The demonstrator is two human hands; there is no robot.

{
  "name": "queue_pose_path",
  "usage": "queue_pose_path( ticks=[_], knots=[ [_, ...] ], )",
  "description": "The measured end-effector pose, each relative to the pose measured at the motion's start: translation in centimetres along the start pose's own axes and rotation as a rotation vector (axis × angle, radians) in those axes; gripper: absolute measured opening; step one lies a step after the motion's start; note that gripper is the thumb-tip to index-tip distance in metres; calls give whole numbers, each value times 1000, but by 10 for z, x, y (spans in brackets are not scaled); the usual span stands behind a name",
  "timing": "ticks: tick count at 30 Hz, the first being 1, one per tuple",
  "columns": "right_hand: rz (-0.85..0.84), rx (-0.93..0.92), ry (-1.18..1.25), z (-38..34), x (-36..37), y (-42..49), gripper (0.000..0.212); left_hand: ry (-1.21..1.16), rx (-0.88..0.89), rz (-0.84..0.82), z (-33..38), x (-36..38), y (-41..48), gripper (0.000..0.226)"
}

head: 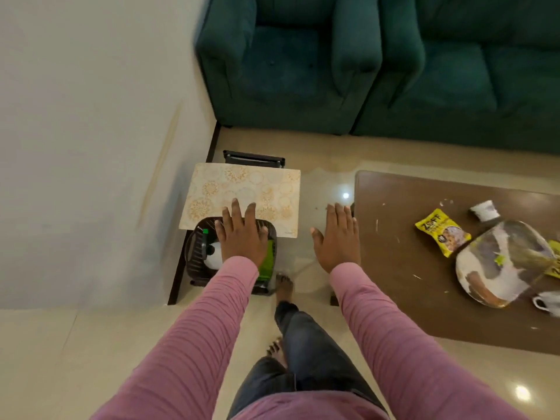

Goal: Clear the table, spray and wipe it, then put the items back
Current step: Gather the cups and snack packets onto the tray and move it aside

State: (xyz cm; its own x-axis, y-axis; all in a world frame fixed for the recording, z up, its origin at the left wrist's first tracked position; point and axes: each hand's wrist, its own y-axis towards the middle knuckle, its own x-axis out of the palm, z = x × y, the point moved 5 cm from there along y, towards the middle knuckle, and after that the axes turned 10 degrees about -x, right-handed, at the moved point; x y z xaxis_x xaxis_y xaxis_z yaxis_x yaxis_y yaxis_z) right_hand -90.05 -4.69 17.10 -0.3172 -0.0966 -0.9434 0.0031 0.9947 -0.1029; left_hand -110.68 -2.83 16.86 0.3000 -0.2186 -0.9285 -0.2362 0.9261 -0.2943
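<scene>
The brown wooden table (409, 262) stands at the right with crumbs on it. On it lie a yellow snack packet (441, 231), a large patterned plate (500, 265), a small white cup on its side (485, 210) and a white teacup (548, 301) at the frame edge. My left hand (241, 234) is stretched out flat, fingers straight, above a dark basket (197, 256) on the floor. In the basket I see a white bottle (213, 257) and something green (266, 262). My right hand (336, 234) is also flat and holds nothing, just left of the table's edge.
A small side table with a floral yellow top (251, 189) stands behind the basket against the white wall. A dark green armchair (288, 65) and sofa (469, 71) fill the back. My bare feet (283, 287) are on the glossy tiled floor.
</scene>
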Motion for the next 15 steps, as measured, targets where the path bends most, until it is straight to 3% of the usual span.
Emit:
queue_pose_path(
  ticks=[15],
  knots=[
    [125, 115, -16, 88, -75, -140, 66, 161, 265, 3, 100, 27, -151, 66]
  ],
)
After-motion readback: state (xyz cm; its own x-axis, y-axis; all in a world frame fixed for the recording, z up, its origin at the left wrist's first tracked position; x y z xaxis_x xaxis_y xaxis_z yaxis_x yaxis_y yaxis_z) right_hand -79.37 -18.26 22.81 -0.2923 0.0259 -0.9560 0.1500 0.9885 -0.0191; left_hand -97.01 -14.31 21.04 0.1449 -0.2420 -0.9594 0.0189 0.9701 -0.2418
